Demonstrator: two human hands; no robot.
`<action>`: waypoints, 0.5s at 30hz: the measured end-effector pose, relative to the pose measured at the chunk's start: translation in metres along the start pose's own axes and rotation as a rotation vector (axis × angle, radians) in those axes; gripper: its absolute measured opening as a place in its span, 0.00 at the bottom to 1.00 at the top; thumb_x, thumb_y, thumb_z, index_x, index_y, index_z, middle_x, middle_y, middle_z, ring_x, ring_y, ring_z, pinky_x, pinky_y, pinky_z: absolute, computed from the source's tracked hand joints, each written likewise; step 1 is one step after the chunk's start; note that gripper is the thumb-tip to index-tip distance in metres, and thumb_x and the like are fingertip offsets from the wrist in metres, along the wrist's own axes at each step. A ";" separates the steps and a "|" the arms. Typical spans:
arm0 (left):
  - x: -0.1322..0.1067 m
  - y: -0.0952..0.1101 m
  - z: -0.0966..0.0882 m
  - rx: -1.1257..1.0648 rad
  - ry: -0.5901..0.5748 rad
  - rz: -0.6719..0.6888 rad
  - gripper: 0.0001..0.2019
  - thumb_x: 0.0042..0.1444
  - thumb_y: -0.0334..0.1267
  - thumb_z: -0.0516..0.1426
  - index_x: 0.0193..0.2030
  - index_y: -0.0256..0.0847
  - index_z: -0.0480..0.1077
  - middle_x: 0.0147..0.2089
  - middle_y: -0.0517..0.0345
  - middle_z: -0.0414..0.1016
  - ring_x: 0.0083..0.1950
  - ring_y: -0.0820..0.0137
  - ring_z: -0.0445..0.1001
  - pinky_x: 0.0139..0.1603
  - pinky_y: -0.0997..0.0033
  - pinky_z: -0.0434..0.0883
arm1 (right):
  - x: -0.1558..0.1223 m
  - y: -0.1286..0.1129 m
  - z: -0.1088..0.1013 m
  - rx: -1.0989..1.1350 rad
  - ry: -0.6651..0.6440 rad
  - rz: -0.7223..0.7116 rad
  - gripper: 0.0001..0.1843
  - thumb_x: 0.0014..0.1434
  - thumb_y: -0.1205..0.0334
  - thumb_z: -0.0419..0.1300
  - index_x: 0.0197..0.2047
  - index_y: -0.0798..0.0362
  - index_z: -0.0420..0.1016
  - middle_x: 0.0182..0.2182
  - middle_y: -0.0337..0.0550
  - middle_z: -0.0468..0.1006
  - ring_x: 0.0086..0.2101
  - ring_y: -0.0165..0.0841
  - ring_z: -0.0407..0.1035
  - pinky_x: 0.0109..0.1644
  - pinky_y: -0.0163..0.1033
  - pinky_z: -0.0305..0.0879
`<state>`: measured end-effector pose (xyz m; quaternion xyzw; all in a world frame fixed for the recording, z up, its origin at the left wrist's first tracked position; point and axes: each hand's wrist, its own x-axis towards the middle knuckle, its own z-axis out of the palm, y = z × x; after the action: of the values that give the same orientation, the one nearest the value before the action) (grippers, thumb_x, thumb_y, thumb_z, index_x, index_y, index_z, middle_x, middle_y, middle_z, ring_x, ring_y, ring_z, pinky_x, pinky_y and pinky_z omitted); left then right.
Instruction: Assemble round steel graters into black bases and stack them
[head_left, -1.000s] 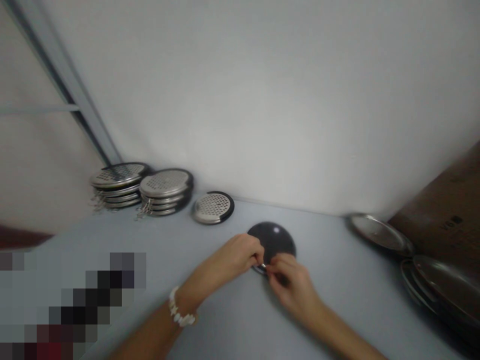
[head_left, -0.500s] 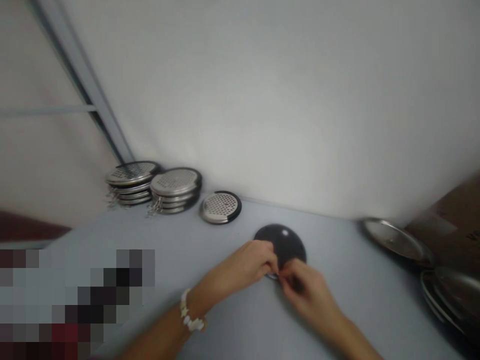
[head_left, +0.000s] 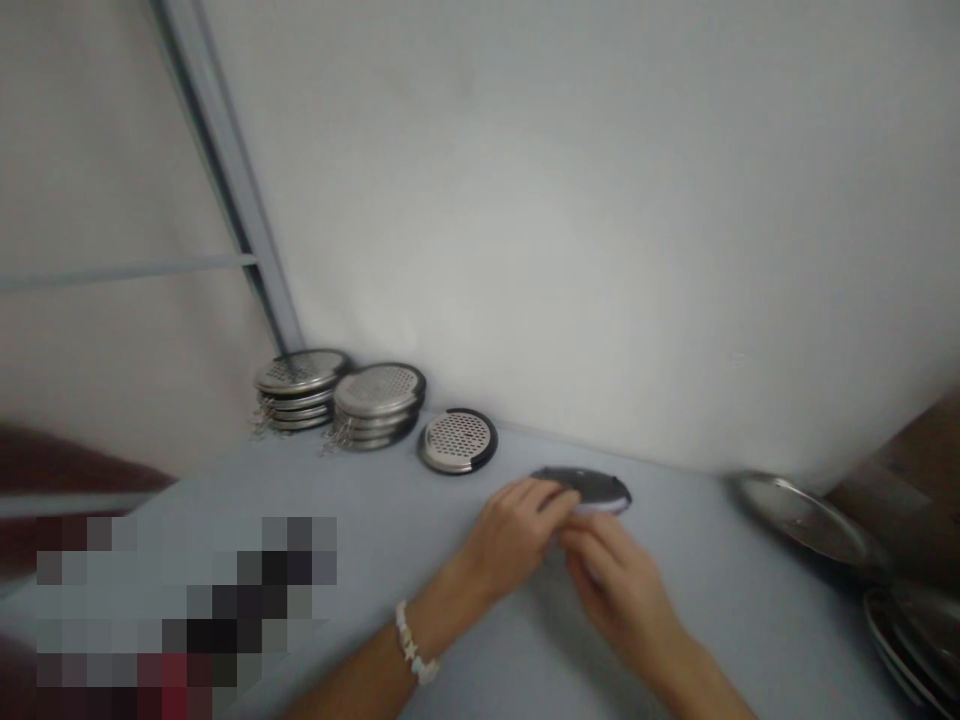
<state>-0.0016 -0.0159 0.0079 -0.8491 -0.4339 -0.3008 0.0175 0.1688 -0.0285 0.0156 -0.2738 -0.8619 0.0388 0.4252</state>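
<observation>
In the head view, a dark round disc with a pale metallic edge is seen at a shallow angle, tilted, in front of me. My left hand, above a wrist with a white bead bracelet, has its fingers closed on the near left edge of the disc. Close beside it, my right hand is pinched at the near edge, fingertips almost meeting the left ones. Any small part between the fingertips is hidden. A similar round case with a perforated metal face and black rim lies flat beyond my left hand.
Two stacks of perforated round cases stand at the back left, with small chains hanging at their sides. Metal lid-like discs lie at the right, near a cardboard box. A pale wall rises behind the grey tabletop.
The disc has tipped from showing its broad dark face to a much flatter view. My hands stay together at its near edge. The whole view has shifted slightly.
</observation>
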 end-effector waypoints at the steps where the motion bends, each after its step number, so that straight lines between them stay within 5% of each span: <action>1: 0.000 -0.003 0.001 0.013 0.034 -0.016 0.16 0.64 0.30 0.53 0.58 0.42 0.67 0.54 0.51 0.76 0.52 0.60 0.74 0.53 0.59 0.71 | 0.002 0.001 0.003 -0.002 0.012 -0.010 0.13 0.66 0.73 0.51 0.45 0.48 0.73 0.42 0.47 0.79 0.43 0.36 0.73 0.47 0.41 0.72; 10: 0.001 -0.020 0.016 0.045 0.249 -0.164 0.12 0.65 0.29 0.52 0.54 0.40 0.67 0.52 0.49 0.76 0.55 0.60 0.73 0.57 0.56 0.69 | -0.009 0.008 0.020 0.057 -0.057 0.038 0.16 0.63 0.76 0.50 0.49 0.50 0.70 0.43 0.48 0.76 0.42 0.37 0.72 0.47 0.42 0.71; 15: 0.006 -0.035 0.005 -0.262 0.487 -0.525 0.10 0.65 0.33 0.54 0.52 0.42 0.67 0.50 0.49 0.77 0.52 0.61 0.75 0.55 0.57 0.69 | -0.015 0.013 0.016 0.083 -0.099 0.097 0.15 0.62 0.76 0.49 0.45 0.50 0.70 0.39 0.47 0.76 0.39 0.37 0.72 0.43 0.42 0.71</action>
<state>-0.0227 0.0117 -0.0011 -0.6078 -0.5775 -0.5410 -0.0660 0.1698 -0.0227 -0.0088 -0.2950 -0.8653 0.1083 0.3905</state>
